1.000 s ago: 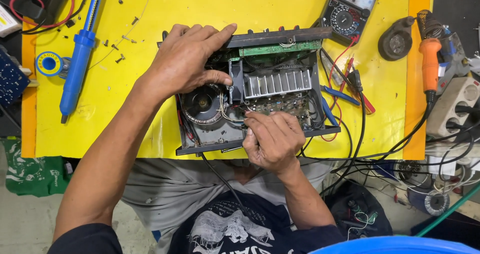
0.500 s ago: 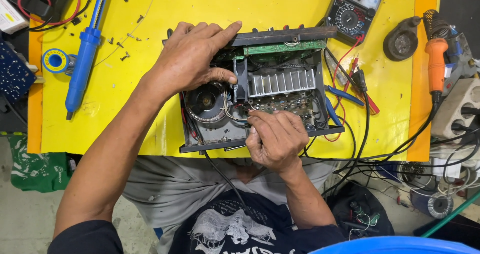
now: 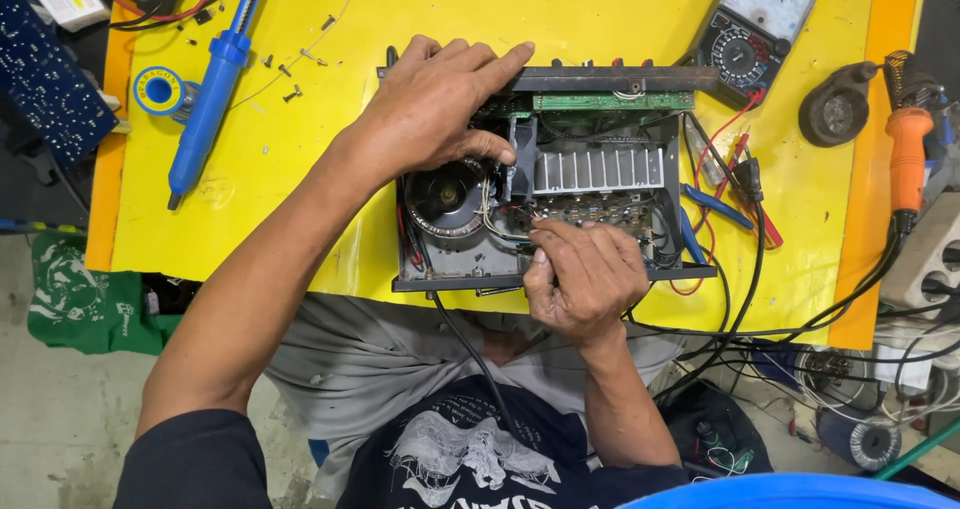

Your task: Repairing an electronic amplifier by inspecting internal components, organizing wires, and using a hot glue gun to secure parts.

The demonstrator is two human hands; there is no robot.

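Multimeter (image 3: pixel 752 31) beside open amplifier (image 3: pixel 560 184)

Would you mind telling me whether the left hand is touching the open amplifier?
Touching: the head view shows the left hand lying flat on the open amplifier, fingers over its far edge.

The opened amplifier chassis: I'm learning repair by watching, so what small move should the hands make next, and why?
Probably keep the left hand bracing the amplifier chassis while the right hand eases its pinched fingertips along the wires beside the round transformer. The fingers sit in a cramped spot near the finned heatsink, so small motions seem safest.
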